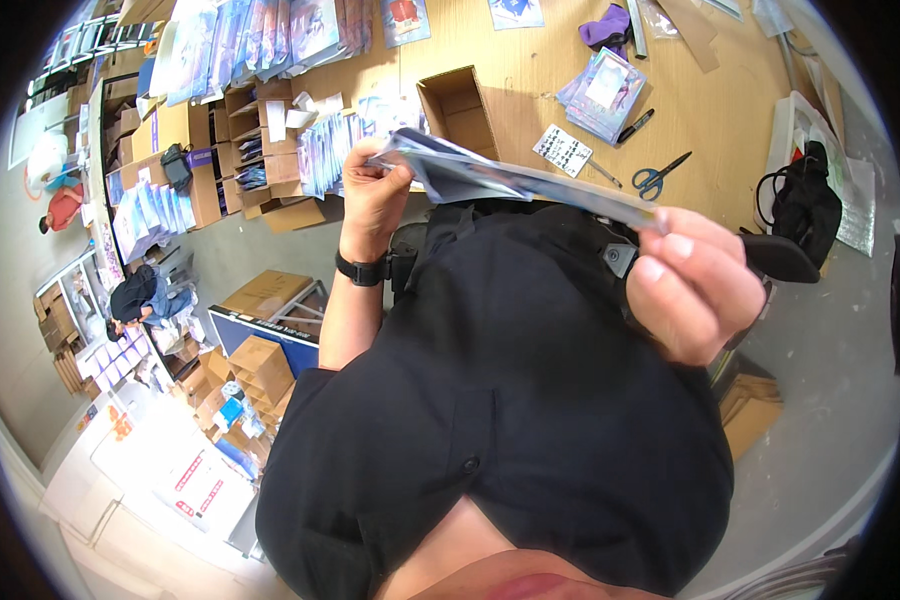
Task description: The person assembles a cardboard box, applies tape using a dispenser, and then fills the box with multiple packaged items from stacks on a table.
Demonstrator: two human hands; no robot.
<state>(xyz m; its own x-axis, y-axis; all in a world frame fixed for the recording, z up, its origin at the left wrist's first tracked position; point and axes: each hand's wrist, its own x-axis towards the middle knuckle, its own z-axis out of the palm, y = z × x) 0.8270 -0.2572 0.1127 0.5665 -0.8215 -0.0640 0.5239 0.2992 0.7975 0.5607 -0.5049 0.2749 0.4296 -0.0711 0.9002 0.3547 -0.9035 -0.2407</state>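
Stretched between my two hands is a thin, flat plastic-sleeved packet (515, 185), seen nearly edge-on, with a shiny blue-grey surface. My left hand (375, 200), with a black watch on the wrist, pinches its left end. At the other end, the fingers of my right hand (695, 285) are closed on its corner. The packet is held above the near edge of the table, in front of an open cardboard box (460, 108). Its printed face is mostly turned away from view.
On the wooden table (530, 90) lie a stack of picture packets (605, 95), a black marker (636, 126), a white label sheet (563, 150) and scissors (660, 177). Boxes of sleeved packets (330, 150) stand at the left. A black bag (810, 205) is at the right. Two people are farther left.
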